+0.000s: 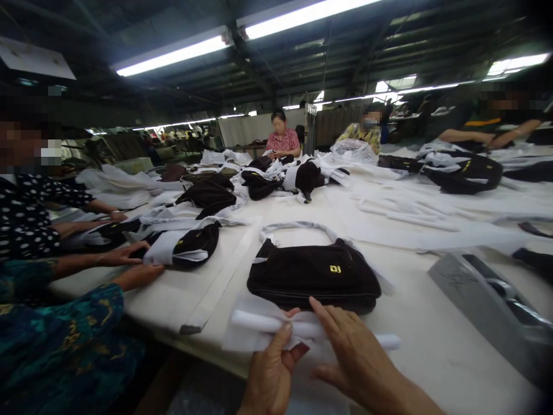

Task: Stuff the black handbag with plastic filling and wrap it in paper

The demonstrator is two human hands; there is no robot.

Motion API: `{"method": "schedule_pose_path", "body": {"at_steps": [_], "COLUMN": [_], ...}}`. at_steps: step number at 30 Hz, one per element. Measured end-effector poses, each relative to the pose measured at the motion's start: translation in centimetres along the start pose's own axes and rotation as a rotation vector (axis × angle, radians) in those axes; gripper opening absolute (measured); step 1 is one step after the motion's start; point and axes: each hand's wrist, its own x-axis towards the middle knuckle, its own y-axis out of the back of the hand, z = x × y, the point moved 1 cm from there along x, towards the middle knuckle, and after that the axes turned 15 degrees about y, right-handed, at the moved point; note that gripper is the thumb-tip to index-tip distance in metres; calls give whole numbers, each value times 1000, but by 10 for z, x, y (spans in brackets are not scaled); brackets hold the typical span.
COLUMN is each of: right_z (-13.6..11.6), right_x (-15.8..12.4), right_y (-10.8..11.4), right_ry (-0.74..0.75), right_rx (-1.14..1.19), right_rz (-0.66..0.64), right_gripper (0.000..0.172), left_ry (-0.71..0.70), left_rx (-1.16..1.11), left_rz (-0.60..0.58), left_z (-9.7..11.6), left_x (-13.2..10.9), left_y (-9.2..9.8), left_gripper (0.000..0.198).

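Observation:
A dark brown handbag (313, 275) with a small gold logo and a wrapped handle lies flat on the white table (432, 334) just beyond my hands. In front of it lies white tissue paper (259, 328), rolled into a strip along the bag's near edge. My left hand (272, 374) pinches the rolled paper between thumb and fingers. My right hand (354, 351) rests on the same roll with its fingers stretched out over the paper, close to the bag's lower edge.
A person's hands (129, 265) at the left work on another dark bag (194, 245). More dark bags and white paper sheets cover the far table, where several seated people work. A grey metal piece (488, 300) lies at the right.

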Motion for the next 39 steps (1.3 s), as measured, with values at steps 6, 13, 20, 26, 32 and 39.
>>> {"method": "schedule_pose_path", "body": {"at_steps": [6, 13, 20, 26, 32, 39], "right_z": [-15, 4, -30, -24, 6, 40], "right_x": [-19, -30, -35, -53, -34, -26], "right_y": [-27, -33, -43, -39, -28, -35], "right_ry": [125, 58, 150, 87, 16, 25], "right_rx": [-67, 100, 154, 273, 16, -130], "right_rz": [185, 244, 186, 124, 228, 208], "right_gripper": [27, 30, 26, 31, 16, 17], "left_ry": [8, -394, -967, -1310, -1483, -1373], "left_rx": [-130, 864, 1936, 2016, 1966, 1952], "left_rz": [163, 48, -69, -162, -100, -101], "left_z": [-12, -20, 23, 7, 10, 7], "left_x": [4, -28, -16, 3, 30, 66], "left_y": [11, 65, 41, 45, 14, -5], "left_gripper": [26, 36, 33, 17, 18, 23]}}
